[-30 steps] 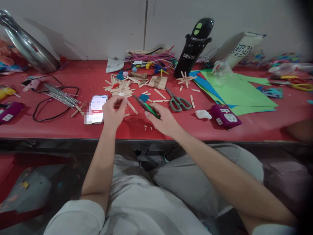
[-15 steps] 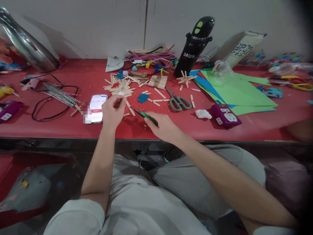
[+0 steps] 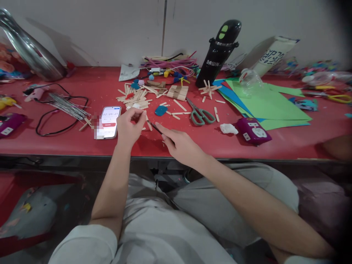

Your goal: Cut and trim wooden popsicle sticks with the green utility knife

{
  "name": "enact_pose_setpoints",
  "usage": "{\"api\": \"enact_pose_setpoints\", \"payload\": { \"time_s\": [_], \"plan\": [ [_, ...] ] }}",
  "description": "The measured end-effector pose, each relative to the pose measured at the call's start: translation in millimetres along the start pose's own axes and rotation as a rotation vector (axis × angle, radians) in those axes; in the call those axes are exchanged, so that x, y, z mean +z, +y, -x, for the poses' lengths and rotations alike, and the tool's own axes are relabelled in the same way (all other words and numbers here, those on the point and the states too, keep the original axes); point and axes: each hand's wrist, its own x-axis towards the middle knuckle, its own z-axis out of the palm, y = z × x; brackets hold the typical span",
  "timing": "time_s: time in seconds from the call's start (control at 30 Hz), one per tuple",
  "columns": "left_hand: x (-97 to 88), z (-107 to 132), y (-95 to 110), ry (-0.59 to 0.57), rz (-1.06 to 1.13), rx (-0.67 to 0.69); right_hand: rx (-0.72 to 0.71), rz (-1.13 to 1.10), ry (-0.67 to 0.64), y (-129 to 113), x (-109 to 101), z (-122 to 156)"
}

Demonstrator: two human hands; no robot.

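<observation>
My left hand [image 3: 129,126] is closed in a pinch on a small wooden stick [image 3: 147,123] just above the red table [image 3: 82,135], beside a phone [image 3: 109,121]. My right hand [image 3: 178,145] grips a green-handled cutter [image 3: 156,128], its handle now hidden under the fingers, with the dark blade tip almost touching the stick. A pile of wooden sticks [image 3: 136,97] lies just beyond both hands, with a blue felt piece [image 3: 160,110] next to it.
Scissors [image 3: 199,113], a purple box [image 3: 253,130], a white scrap [image 3: 228,128] and green and blue paper sheets [image 3: 264,104] lie to the right. A black bottle [image 3: 218,53] stands at the back. Wires and a black cable [image 3: 63,108] lie left.
My right hand has drawn the cutter left and nearer to me, bringing the blade tip up to the stick in my left hand. The blue felt piece it covered is now exposed.
</observation>
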Motion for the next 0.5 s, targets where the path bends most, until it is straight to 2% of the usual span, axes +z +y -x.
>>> {"api": "enact_pose_setpoints", "payload": {
  "time_s": [0.5],
  "plan": [
    [1.4, -0.1, -0.6, -0.013, -0.030, 0.004, 0.081, 0.164, -0.139, -17.9, -8.8, -2.7]
  ]
}}
